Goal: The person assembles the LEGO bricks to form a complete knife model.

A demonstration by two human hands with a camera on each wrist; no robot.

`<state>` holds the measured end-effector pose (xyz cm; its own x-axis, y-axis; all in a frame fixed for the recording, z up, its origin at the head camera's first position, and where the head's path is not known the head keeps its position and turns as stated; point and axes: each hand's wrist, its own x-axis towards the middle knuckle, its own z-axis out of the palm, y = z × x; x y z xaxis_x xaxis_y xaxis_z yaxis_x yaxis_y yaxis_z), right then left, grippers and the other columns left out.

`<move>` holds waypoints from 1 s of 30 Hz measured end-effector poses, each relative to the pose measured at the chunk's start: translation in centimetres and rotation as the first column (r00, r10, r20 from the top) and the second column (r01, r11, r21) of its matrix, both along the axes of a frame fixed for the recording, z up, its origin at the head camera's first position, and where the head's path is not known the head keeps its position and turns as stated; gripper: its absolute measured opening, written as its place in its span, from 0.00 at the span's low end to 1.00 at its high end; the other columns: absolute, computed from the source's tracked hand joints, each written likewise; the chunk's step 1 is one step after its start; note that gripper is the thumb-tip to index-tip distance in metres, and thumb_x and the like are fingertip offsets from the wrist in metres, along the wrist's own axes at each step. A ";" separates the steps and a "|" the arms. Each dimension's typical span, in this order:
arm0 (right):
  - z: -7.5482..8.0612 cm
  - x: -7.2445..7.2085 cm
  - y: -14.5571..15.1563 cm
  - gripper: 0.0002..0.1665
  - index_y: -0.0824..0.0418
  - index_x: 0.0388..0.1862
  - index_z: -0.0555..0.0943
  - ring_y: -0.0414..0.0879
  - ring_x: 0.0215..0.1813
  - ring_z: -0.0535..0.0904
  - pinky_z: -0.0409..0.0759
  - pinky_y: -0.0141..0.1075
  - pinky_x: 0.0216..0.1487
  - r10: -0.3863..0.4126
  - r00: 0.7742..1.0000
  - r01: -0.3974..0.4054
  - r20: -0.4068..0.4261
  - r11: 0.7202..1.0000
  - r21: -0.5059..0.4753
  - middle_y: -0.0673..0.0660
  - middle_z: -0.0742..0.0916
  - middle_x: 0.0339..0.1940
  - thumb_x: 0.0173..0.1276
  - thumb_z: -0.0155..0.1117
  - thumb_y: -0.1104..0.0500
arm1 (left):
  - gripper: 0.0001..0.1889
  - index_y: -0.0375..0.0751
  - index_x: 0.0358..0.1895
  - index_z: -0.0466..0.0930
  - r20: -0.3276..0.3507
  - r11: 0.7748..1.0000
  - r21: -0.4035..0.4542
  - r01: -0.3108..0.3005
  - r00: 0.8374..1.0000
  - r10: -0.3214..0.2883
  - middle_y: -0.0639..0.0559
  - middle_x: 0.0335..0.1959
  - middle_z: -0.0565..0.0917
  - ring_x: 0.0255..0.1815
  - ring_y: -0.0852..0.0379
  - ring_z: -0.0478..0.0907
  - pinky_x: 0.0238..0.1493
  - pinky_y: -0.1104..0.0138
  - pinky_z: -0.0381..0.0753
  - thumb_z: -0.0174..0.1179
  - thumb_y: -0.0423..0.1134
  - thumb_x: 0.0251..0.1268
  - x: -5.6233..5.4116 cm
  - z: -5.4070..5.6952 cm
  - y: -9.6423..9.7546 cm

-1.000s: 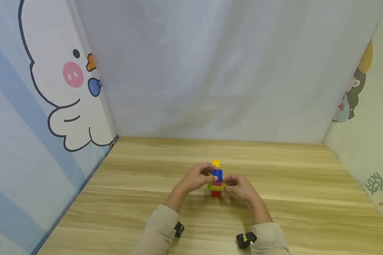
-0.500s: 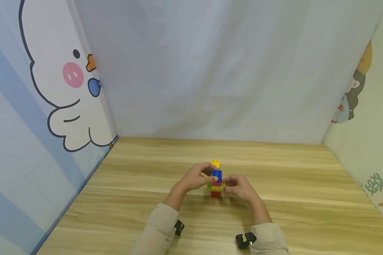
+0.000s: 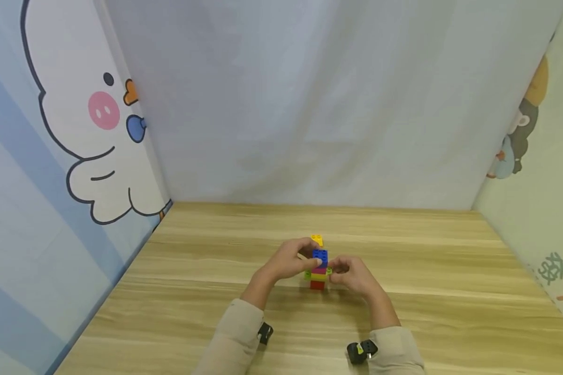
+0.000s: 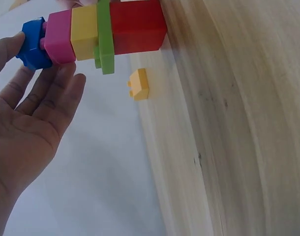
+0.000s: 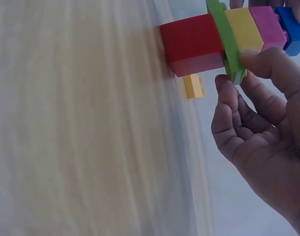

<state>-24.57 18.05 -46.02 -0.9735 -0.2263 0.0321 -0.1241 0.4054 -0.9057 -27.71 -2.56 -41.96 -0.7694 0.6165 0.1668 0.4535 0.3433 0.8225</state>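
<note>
A stack of toy building bricks stands upright on the table. From the bottom it has a red brick (image 4: 137,29), a green plate (image 4: 105,39) jutting out at the sides, a yellow brick (image 4: 84,35), a pink brick (image 4: 60,37) and a blue brick (image 4: 34,45). In the left wrist view the blue brick sits slightly tilted, pink studs showing in the gap beneath it. My left hand (image 3: 287,260) pinches this blue brick between thumb and fingers. Lower down, my right hand (image 3: 354,275) pinches the end of the green plate, its thumb at the yellow brick's edge.
A small loose yellow brick (image 3: 317,240) lies on the wooden table (image 3: 206,250) just behind the stack. A pale curtain (image 3: 300,104) hangs at the table's back edge. Printed panels flank it, with a cartoon bird (image 3: 80,135) on the left.
The head view has shifted slightly. Both hands keep their places on the stack, and no brick has visibly moved on the table.
</note>
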 end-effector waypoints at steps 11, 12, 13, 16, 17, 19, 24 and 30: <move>-0.3 0.4 0.1 0.15 0.72 0.43 0.80 0.48 0.38 0.76 0.77 0.39 0.39 0.004 1.000 -0.004 -0.004 1.000 -0.009 0.56 0.83 0.34 0.57 0.65 0.68 | 0.15 0.40 0.50 0.78 0.021 1.000 0.017 0.001 1.000 -0.002 0.53 0.39 0.81 0.43 0.56 0.77 0.44 0.63 0.77 0.61 0.40 0.62 0.3 -0.4 -0.1; -0.3 0.4 0.1 0.15 0.73 0.43 0.80 0.48 0.38 0.76 0.77 0.40 0.39 0.004 1.000 -0.004 -0.005 1.000 -0.014 0.56 0.83 0.34 0.57 0.65 0.68 | 0.14 0.39 0.50 0.78 0.015 1.000 0.023 0.002 1.000 -0.003 0.52 0.39 0.81 0.43 0.56 0.77 0.44 0.62 0.77 0.61 0.40 0.62 0.2 -0.5 -0.2; -0.2 0.4 0.1 0.15 0.73 0.43 0.80 0.48 0.38 0.76 0.77 0.40 0.39 0.001 1.000 -0.001 -0.004 1.000 -0.017 0.56 0.83 0.34 0.57 0.65 0.68 | 0.14 0.40 0.50 0.78 0.015 1.000 0.025 0.001 1.000 -0.002 0.52 0.39 0.81 0.43 0.56 0.77 0.45 0.62 0.77 0.62 0.40 0.62 0.2 -0.5 -0.2; -0.1 0.3 0.1 0.15 0.73 0.43 0.79 0.48 0.38 0.76 0.77 0.40 0.38 0.001 1.000 -0.001 0.000 1.000 -0.018 0.55 0.82 0.34 0.57 0.65 0.67 | 0.15 0.40 0.50 0.78 0.015 1.000 0.016 -0.006 1.000 0.006 0.53 0.40 0.81 0.43 0.56 0.77 0.45 0.62 0.77 0.62 0.40 0.61 0.1 -0.4 -0.1; -0.1 0.3 0.1 0.15 0.73 0.43 0.79 0.48 0.38 0.76 0.77 0.40 0.38 0.002 1.000 -0.002 0.002 1.000 -0.017 0.56 0.82 0.34 0.57 0.65 0.67 | 0.15 0.40 0.50 0.78 0.016 1.000 0.007 -0.009 1.000 0.009 0.53 0.40 0.81 0.43 0.56 0.77 0.45 0.62 0.77 0.62 0.40 0.61 0.0 -0.3 -0.1; 0.1 0.3 0.1 0.15 0.73 0.43 0.79 0.48 0.38 0.76 0.77 0.40 0.38 -0.001 1.000 0.001 0.008 1.000 -0.006 0.56 0.82 0.34 0.57 0.65 0.67 | 0.15 0.41 0.50 0.78 0.019 1.000 -0.019 -0.017 1.000 0.017 0.54 0.40 0.80 0.44 0.56 0.77 0.44 0.62 0.77 0.62 0.41 0.61 0.0 -0.2 0.0; 0.4 0.2 0.2 0.15 0.72 0.44 0.79 0.48 0.38 0.76 0.77 0.40 0.39 -0.005 1.000 0.005 0.023 1.000 0.002 0.56 0.82 0.34 0.57 0.65 0.68 | 0.16 0.44 0.51 0.78 0.036 0.997 -0.057 -0.045 0.998 0.047 0.55 0.41 0.80 0.46 0.55 0.75 0.43 0.61 0.77 0.62 0.42 0.60 -0.1 0.1 0.2; 1.8 0.9 -0.2 0.14 0.75 0.45 0.78 0.49 0.38 0.75 0.77 0.40 0.39 0.015 0.999 -0.014 0.039 1.000 -0.006 0.58 0.82 0.35 0.59 0.62 0.70 | 0.15 0.44 0.50 0.77 0.089 0.998 -0.023 -0.053 0.995 0.055 0.53 0.41 0.80 0.45 0.55 0.77 0.44 0.61 0.77 0.62 0.42 0.61 -0.1 -0.4 0.2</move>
<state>-23.70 17.81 -44.23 -0.9707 -0.2403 -0.0043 -0.0945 0.3982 -0.9124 -27.86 -2.40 -42.34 -0.8129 0.5763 0.0840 0.3590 0.3823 0.8514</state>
